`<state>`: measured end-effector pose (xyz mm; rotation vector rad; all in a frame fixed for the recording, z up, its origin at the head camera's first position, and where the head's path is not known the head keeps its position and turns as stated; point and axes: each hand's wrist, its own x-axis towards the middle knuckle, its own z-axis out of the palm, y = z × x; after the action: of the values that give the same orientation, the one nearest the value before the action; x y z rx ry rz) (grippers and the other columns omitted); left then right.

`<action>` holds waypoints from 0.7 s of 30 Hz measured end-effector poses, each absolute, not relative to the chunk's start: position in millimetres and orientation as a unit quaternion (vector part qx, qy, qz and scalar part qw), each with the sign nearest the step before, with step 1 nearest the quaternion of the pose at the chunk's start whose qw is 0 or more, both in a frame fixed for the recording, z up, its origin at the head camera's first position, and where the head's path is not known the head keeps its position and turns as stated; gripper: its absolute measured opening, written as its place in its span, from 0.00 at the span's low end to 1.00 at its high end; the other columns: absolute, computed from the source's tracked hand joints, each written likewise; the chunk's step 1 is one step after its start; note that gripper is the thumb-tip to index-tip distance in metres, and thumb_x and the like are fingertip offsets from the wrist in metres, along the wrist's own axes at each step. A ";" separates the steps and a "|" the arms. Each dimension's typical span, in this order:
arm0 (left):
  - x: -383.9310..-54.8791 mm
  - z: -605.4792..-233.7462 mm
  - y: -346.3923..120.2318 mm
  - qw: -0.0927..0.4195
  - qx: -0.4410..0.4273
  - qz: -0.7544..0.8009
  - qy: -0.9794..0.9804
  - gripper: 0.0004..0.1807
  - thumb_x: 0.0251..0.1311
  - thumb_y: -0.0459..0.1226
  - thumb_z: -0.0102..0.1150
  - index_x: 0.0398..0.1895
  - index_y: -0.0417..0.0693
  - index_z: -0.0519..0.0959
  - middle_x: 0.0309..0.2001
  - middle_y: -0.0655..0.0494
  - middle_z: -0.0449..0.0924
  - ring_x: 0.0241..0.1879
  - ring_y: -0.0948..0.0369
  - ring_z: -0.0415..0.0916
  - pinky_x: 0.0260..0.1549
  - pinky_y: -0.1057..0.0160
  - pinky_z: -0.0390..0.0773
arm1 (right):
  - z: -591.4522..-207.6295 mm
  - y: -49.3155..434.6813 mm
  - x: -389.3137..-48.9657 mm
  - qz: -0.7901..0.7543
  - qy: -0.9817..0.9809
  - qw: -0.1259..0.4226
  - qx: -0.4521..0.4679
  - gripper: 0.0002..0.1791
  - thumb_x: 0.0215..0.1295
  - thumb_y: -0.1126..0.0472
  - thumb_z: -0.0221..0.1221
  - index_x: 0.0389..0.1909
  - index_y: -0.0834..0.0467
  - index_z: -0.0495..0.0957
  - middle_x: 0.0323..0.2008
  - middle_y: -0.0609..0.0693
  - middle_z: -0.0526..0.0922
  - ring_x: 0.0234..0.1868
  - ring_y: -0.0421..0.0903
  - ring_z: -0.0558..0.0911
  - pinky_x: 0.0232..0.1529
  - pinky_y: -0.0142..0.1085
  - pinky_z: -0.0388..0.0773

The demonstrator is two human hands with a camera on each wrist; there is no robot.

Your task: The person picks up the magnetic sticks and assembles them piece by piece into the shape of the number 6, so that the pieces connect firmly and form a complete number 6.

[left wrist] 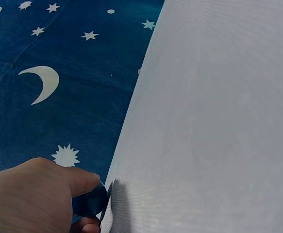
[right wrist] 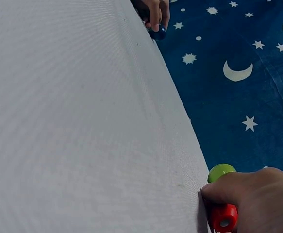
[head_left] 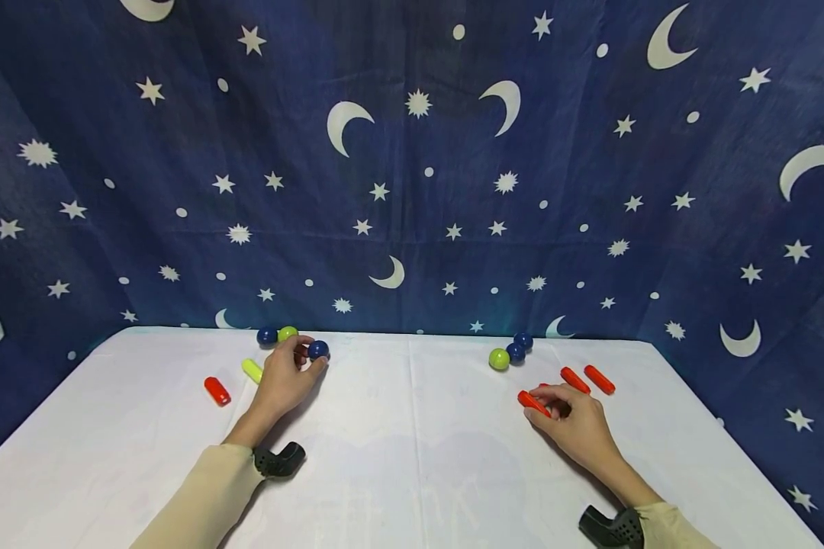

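A dark blue ball sits pinched between the thumb and fingers of a person's left hand, near the far edge of a white-covered table. Well apart from it, the right hand pinches a red stick between thumb and fingers (the right wrist view shows a small hole in its end). Just beyond the left hand are a lime ball and a second blue ball; left of that hand lie a yellow-green stick and a red capsule. Beyond the right hand, a green ball rests near two blue balls, and two red rods lie slanted close by. Tan sleeves and black wrist devices cover the forearms; behind hangs a navy cloth printed with moons and stars.
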<state>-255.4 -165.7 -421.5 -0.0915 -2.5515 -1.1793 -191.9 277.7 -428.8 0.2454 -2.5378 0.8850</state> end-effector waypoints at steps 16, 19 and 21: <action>-257.0 -419.1 -167.1 0.179 -0.042 -0.400 -0.898 0.24 0.63 0.35 0.66 0.59 0.31 0.75 0.38 0.42 0.77 0.37 0.50 0.73 0.39 0.54 0.71 | -427.2 276.8 -194.5 0.328 -0.914 0.219 0.092 0.15 0.48 0.67 0.77 0.39 0.57 0.88 0.22 0.42 0.75 0.25 0.37 0.71 0.26 0.31 0.68; -256.7 -420.8 -166.6 0.178 -0.046 -0.394 -0.901 0.24 0.64 0.34 0.66 0.60 0.31 0.75 0.38 0.43 0.76 0.37 0.50 0.72 0.39 0.54 0.71 | -427.0 277.0 -193.4 0.327 -0.916 0.215 0.088 0.15 0.49 0.67 0.77 0.39 0.57 0.88 0.22 0.42 0.74 0.25 0.38 0.71 0.26 0.31 0.67; -255.8 -422.5 -166.5 0.175 -0.046 -0.392 -0.902 0.23 0.64 0.34 0.66 0.60 0.31 0.75 0.38 0.43 0.75 0.38 0.50 0.72 0.39 0.54 0.71 | -427.1 277.1 -192.5 0.326 -0.918 0.210 0.085 0.14 0.49 0.66 0.77 0.39 0.57 0.88 0.23 0.42 0.75 0.25 0.38 0.71 0.27 0.31 0.68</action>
<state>-255.8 -166.5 -422.5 -0.1307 -2.5561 -1.1117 -192.5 277.1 -427.1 0.2361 -2.5509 0.9075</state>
